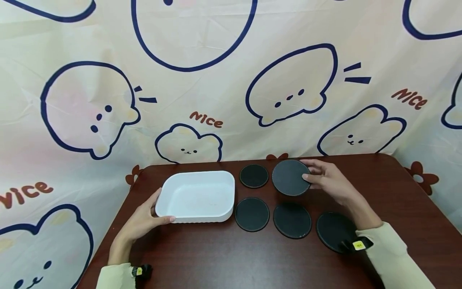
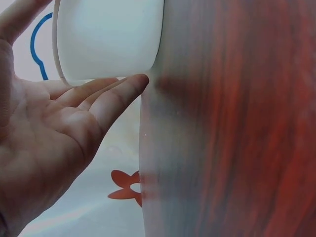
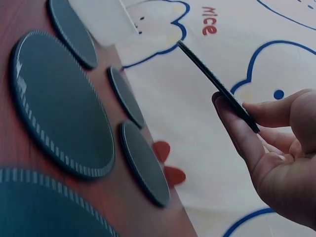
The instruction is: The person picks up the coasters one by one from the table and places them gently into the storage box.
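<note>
My left hand point(image 1: 142, 218) holds the near left corner of a white plastic tray point(image 1: 195, 196), thumb along the near side and fingers at the left end. In the left wrist view, the fingers point(image 2: 121, 96) lie straight against the tray wall point(image 2: 106, 66). Between thumb and fingers, my right hand point(image 1: 330, 178) pinches the edge of a round dark coaster point(image 1: 288, 178). The right wrist view shows this coaster point(image 3: 212, 79) tilted and raised off the table. Beneath it is another coaster point(image 3: 143, 163), which the held one hides in the head view.
More round dark coasters lie on the brown table point(image 1: 223, 261): one at the back point(image 1: 254, 176), and a near row of a left coaster point(image 1: 252, 214), a middle coaster point(image 1: 292, 220) and a right coaster point(image 1: 333, 230) under the right forearm. A printed cloth point(image 1: 234, 92) hangs behind.
</note>
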Available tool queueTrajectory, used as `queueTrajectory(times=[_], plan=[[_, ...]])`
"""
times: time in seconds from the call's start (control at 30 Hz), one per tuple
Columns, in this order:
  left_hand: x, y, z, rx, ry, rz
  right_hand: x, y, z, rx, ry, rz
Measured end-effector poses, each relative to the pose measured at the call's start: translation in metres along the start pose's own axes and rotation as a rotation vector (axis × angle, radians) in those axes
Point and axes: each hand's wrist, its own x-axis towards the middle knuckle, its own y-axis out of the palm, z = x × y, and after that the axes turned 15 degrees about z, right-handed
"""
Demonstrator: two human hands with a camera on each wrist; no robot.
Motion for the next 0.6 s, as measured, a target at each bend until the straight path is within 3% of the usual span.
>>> queueTrajectory(times=[0.6], plan=[[0.0, 0.001, 0.0, -0.013, 0.012, 0.014, 0.039, 0.043, 0.012, 0.079, -0.034, 0.081]])
